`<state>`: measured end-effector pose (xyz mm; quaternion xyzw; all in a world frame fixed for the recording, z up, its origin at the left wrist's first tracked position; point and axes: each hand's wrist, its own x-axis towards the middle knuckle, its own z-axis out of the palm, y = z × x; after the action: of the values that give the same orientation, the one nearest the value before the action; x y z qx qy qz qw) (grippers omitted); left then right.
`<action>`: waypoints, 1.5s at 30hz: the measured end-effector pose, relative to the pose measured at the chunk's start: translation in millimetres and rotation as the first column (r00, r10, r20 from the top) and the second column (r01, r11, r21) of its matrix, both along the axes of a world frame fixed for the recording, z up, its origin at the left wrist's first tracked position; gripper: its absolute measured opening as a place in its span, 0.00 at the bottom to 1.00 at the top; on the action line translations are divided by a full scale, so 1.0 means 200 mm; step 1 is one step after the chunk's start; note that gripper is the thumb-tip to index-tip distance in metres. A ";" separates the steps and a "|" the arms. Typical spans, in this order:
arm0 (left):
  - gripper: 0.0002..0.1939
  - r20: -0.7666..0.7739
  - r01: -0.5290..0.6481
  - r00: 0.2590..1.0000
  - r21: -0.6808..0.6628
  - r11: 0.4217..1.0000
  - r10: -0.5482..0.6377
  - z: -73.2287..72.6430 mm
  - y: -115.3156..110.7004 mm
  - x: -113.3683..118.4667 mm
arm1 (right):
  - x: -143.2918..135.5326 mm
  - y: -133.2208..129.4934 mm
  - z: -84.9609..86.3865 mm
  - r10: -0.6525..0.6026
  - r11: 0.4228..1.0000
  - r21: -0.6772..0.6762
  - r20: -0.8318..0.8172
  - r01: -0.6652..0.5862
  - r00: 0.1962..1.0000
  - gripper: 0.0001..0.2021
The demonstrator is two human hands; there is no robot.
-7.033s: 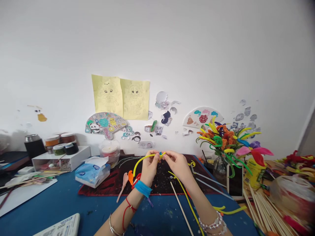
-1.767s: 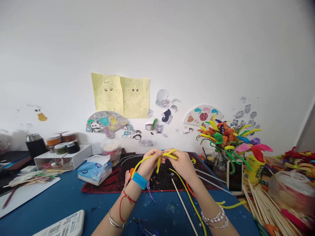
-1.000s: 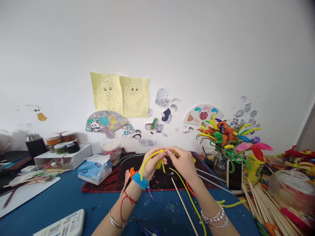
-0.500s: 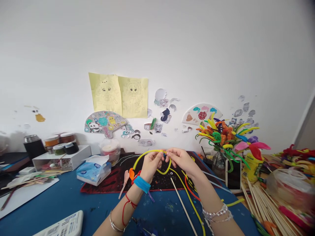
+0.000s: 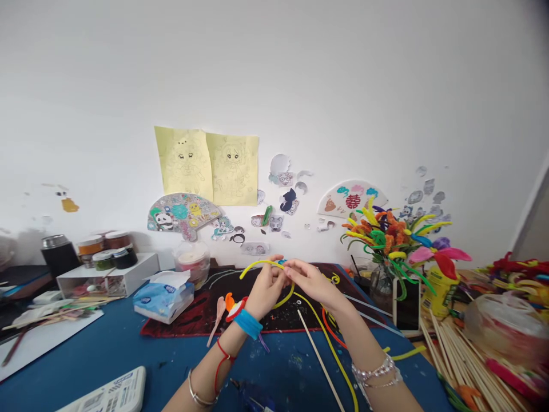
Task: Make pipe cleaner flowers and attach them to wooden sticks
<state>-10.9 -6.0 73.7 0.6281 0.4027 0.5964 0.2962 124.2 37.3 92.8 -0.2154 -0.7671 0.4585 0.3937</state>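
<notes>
A curved yellow pipe cleaner (image 5: 256, 264) is pinched between my two hands above the dark mat. Its free end arches out to the left, and a loop of it hangs below my fingers. My left hand (image 5: 266, 289) is closed on it, fingertips bunched. My right hand (image 5: 311, 281) meets the left one from the other side, its thumb and fingers pinching at the same spot. A small blue piece (image 5: 282, 262) shows at the fingertips; how it is joined is hidden. An orange, white and red piece (image 5: 234, 307) lies behind my left wrist.
On the blue table are a wooden stick (image 5: 319, 357), a long yellow pipe cleaner (image 5: 332, 343) and a tissue pack (image 5: 164, 298). At right stand a vase of pipe-cleaner flowers (image 5: 381, 283), a phone (image 5: 406, 306) and many wooden sticks (image 5: 472, 360).
The yellow pipe cleaner's free left end has swung up and shortened its arc. My left hand has turned slightly, and more of the orange, white and red piece shows.
</notes>
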 end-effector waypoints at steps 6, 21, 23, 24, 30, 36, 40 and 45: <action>0.20 -0.265 -0.052 0.962 0.070 0.996 0.069 0.01 -0.03 -0.01 | -0.03 -0.01 -0.03 0.056 0.993 -0.111 0.059 -0.049 0.997 0.14; 0.11 -0.106 -0.108 0.988 0.027 0.994 0.111 -0.05 0.02 0.04 | -0.05 0.00 -0.03 -0.030 0.982 -0.189 -0.079 0.015 0.996 0.14; 0.12 -0.027 -0.076 0.997 0.024 0.997 0.077 -0.06 0.03 0.04 | -0.03 -0.01 -0.01 0.014 0.972 -0.233 -0.088 -0.034 0.996 0.15; 0.12 0.013 -0.055 0.998 0.019 0.998 0.055 -0.06 0.03 0.05 | -0.02 0.00 0.00 0.044 0.963 -0.262 -0.094 -0.067 0.995 0.15; 0.10 -0.029 0.067 0.997 0.046 0.997 -0.065 -0.02 0.00 0.03 | 0.04 0.03 0.00 0.196 0.883 -0.409 -0.123 -0.229 0.973 0.14; 0.06 -0.659 0.028 0.748 0.146 0.989 0.076 0.12 -0.15 -0.02 | 0.03 0.03 -0.04 0.284 0.851 -0.408 -0.174 -0.331 0.943 0.13; 0.05 -0.735 0.060 0.678 0.045 0.997 -0.008 0.19 -0.23 -0.04 | 0.00 0.01 -0.05 0.520 0.721 -0.420 -0.198 -0.551 0.831 0.09; 0.07 -0.758 0.034 0.652 0.046 0.998 0.013 0.21 -0.25 -0.06 | 0.00 0.01 -0.08 0.555 0.737 -0.366 -0.153 -0.568 0.818 0.10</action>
<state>-23.4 -56.2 115.7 0.8300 0.4689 0.2893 0.0868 124.0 38.6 77.4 -0.0411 -0.6805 0.7042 0.1983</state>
